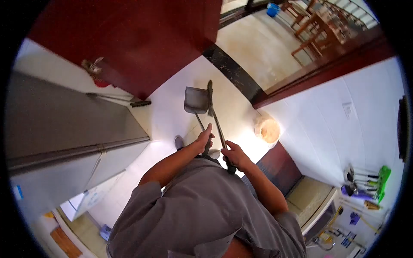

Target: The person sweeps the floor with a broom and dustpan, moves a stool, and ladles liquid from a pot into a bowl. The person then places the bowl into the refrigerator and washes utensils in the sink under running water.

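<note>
My left hand point(204, 140) is closed around the long handle of a grey dustpan point(196, 100). Its pan lies out ahead of me, over the pale tiled floor. In my right hand point(236, 155) is the dark stick of a broom point(218, 124), with the black grip end below my fist near my waist. The broom's narrow bristle head point(210, 98) stands along the right edge of the pan, seemingly touching it. Whether the pan rests on the floor or hangs just above it, I cannot tell.
A dark red door point(129, 38) stands open at the upper left, a grey fridge point(69, 116) below it. Another brush point(140, 103) leans there. A lit round bin point(267, 130) is by the right wall, near a black threshold point(234, 73). Chairs point(307, 49) stand beyond.
</note>
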Tool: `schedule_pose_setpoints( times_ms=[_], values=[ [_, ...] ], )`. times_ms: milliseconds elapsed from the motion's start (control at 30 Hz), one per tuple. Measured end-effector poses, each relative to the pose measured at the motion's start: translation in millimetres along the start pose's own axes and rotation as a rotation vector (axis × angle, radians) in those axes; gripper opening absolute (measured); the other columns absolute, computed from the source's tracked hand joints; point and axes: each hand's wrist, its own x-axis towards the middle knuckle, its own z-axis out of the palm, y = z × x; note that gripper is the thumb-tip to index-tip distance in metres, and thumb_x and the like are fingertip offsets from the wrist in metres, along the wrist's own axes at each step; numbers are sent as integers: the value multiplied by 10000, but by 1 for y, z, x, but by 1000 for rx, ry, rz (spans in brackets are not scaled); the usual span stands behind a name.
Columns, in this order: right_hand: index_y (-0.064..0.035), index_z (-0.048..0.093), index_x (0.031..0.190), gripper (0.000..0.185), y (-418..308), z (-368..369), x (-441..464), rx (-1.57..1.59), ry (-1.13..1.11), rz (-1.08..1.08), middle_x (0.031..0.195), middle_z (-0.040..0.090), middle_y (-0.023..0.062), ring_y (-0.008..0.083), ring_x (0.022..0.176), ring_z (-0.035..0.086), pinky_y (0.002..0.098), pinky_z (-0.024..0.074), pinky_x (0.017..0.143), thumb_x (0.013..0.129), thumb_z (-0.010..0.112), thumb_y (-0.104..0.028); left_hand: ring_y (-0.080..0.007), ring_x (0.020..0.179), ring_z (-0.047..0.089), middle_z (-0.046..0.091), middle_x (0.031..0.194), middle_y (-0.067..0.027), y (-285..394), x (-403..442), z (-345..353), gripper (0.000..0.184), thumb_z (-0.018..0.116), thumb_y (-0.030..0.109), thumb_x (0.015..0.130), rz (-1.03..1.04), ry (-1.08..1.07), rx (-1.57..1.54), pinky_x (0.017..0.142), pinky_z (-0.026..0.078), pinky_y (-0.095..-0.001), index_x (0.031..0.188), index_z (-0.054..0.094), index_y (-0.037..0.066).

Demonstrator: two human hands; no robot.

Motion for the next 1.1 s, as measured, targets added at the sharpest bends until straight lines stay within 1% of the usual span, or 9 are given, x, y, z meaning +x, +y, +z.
schedule_pose_setpoints(
  times_ms=[167,267,400,467,533,867,1000,1067,1100],
  values=[
    [27,507,1238,428,-31,80,31,-92,-133,-139,743,542,1,88,650,503,260,403,542,903,608,-220,-157,626,463,464,719,-25,-4,2,-56,767,348,834,864,146,35,-86,577,407,-323,830,548,94],
    [23,492,1305,456,-57,141,33,-138,-199,-143,757,545,-6,85,664,511,253,411,565,911,587,-185,-175,661,453,487,720,-37,5,-10,-106,687,395,800,881,131,47,-197,615,388,-338,788,545,136],
    [26,466,1369,492,-80,197,44,-233,-267,-11,762,550,-13,80,672,501,244,421,613,928,559,-172,-205,702,500,510,698,-57,-10,14,-171,579,493,659,928,220,83,-366,640,398,-376,778,563,104],
    [11,493,1344,460,-83,220,51,-381,-280,-85,755,555,-10,79,643,504,250,418,588,933,557,-186,-243,750,513,539,815,-104,-20,33,-199,450,521,514,960,194,51,-406,692,433,-436,927,557,67],
    [-18,531,1315,425,-73,238,70,-443,-290,-138,757,571,7,96,609,528,266,432,561,934,567,-201,-259,634,520,474,679,-74,-15,30,-218,344,554,441,958,115,312,-666,588,467,-441,836,516,123],
    [-54,517,1353,464,-155,336,90,41,-522,84,792,616,78,189,621,617,326,514,523,1027,437,-374,-345,755,608,616,875,-174,14,-50,-317,282,573,312,888,161,-387,-1037,650,523,-465,932,578,34],
    [-92,545,1301,345,-176,367,117,-91,-729,-45,923,663,81,161,710,647,311,545,638,990,507,-238,-317,711,583,591,830,-153,12,-54,-352,267,535,305,911,245,-418,-1042,615,507,-438,908,563,39],
    [-102,570,1258,317,-173,384,133,-672,-798,-551,927,680,74,169,731,655,335,547,675,965,565,-224,-302,689,571,579,808,-142,12,-61,-366,264,516,302,923,272,-413,-1050,598,499,-425,895,555,42],
    [-45,620,1161,363,-167,395,142,-798,-728,-735,956,694,147,308,855,689,404,545,752,875,664,-264,-295,678,565,573,796,-137,9,-66,-375,264,507,301,929,274,-425,-1056,589,495,-418,889,551,44]
  ],
)
